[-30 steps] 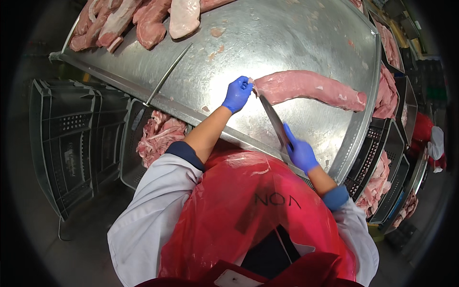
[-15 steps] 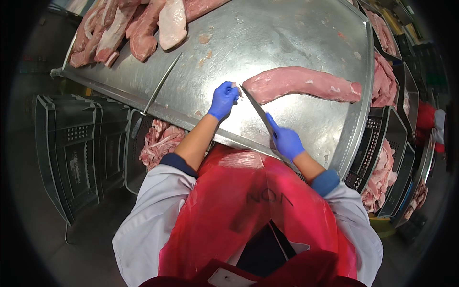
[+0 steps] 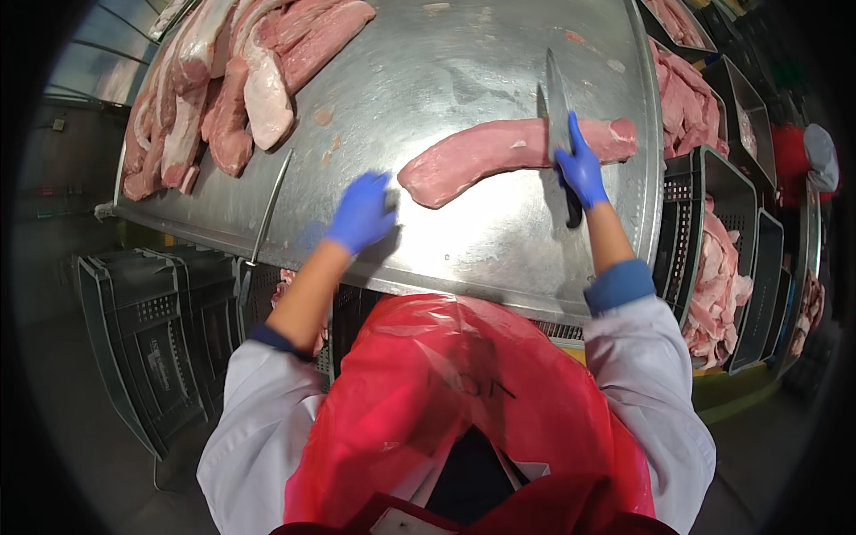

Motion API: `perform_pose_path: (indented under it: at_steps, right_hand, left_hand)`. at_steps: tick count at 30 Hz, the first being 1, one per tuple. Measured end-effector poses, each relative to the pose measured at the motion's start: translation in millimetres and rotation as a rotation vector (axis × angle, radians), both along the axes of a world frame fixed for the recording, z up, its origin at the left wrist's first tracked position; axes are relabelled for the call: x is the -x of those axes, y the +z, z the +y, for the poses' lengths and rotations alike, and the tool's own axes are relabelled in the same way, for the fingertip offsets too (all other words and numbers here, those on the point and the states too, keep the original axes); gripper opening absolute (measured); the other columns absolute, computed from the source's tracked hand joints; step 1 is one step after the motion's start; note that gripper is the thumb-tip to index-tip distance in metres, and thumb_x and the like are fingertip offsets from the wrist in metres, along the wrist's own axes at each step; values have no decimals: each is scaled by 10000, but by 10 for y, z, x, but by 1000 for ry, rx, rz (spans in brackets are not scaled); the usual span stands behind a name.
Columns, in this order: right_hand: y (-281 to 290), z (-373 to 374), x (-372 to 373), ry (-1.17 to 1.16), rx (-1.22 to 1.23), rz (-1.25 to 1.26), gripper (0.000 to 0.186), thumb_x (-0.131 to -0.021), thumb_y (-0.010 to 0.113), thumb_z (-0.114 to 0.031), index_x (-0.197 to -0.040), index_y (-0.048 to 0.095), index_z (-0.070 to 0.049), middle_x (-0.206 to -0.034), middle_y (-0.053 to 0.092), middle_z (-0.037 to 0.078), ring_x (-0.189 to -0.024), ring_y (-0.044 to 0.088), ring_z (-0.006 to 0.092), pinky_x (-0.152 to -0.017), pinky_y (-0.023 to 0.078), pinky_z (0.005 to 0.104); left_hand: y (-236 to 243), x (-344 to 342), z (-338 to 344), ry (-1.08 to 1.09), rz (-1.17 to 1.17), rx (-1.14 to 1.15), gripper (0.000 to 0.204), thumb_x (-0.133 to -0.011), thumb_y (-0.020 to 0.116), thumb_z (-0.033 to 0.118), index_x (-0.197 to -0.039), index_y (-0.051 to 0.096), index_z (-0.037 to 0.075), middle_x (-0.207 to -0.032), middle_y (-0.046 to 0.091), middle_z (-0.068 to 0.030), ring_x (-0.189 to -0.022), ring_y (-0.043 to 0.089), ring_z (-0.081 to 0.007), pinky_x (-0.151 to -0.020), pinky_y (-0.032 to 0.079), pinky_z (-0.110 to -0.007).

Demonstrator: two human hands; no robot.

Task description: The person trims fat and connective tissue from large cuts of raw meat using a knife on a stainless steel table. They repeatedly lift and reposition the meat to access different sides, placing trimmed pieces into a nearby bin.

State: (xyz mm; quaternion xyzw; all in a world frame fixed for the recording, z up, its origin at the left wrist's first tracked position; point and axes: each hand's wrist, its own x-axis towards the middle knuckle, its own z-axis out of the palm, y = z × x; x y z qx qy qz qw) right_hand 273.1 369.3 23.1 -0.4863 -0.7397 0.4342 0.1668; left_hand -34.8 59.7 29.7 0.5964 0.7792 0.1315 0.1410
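A long pink cut of meat (image 3: 481, 159) lies across the steel table (image 3: 446, 71). My right hand (image 3: 580, 169), in a blue glove, grips a knife (image 3: 557, 107) whose blade points away from me and lies across the right part of the meat. My left hand (image 3: 361, 212), also gloved in blue and blurred by motion, hovers over the table just left of the meat's near end, fingers apart, holding nothing. I wear a red plastic apron and white sleeves.
Several raw cuts (image 3: 223, 98) are piled at the table's far left. A sharpening steel (image 3: 270, 207) lies near the left front edge. Dark crates (image 3: 152, 339) stand under the left side; crates with meat (image 3: 713, 259) line the right. Another person (image 3: 807, 165) stands far right.
My right hand has carried the knife from the meat's near end up over its right part. My left hand has let go of the meat's end and pulled away leftward.
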Motion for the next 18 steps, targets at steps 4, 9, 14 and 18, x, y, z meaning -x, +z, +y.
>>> perform_pose_path:
  at_steps: [4, 9, 14, 18]
  right_hand:
    - [-569, 207, 413, -34, -269, -275, 708, -974, 455, -198, -1613, 160, -266, -997, 689, 317, -906, 694, 451, -796, 538, 525]
    - [-114, -907, -46, 153, 15, -526, 740, -988, 394, -134, -1616, 28, -275, -1018, 666, 340, -926, 662, 500, -866, 503, 566]
    - [-262, -1480, -456, 80, 49, -428, 696, -995, 407, -185, -1613, 94, -257, -993, 657, 344, -899, 651, 504, -836, 497, 579]
    - [30, -1831, -899, 81, 199, -297, 780, -978, 508, -216, -1617, 62, -255, -927, 661, 330, -840, 648, 510, -758, 498, 545]
  left_hand:
    - [-397, -821, 1458, -239, 139, -158, 863, -746, 743, 410, -1479, 413, 97, -1556, 324, -224, -1405, 355, -417, -1124, 299, -595]
    - [-235, -851, 2013, -1, 72, 196, 821, -777, 721, 358, -1500, 403, 135, -1519, 399, -187, -1354, 428, -402, -1093, 341, -624]
    - [-119, -529, 2545, 132, 7, 230, 817, -751, 755, 424, -1441, 460, 101, -1372, 562, -223, -1275, 546, -413, -1049, 443, -551]
    - [-590, 341, 2777, 134, -201, 166, 795, -728, 788, 417, -1347, 526, -7, -1289, 629, -258, -1180, 631, -388, -988, 519, -447]
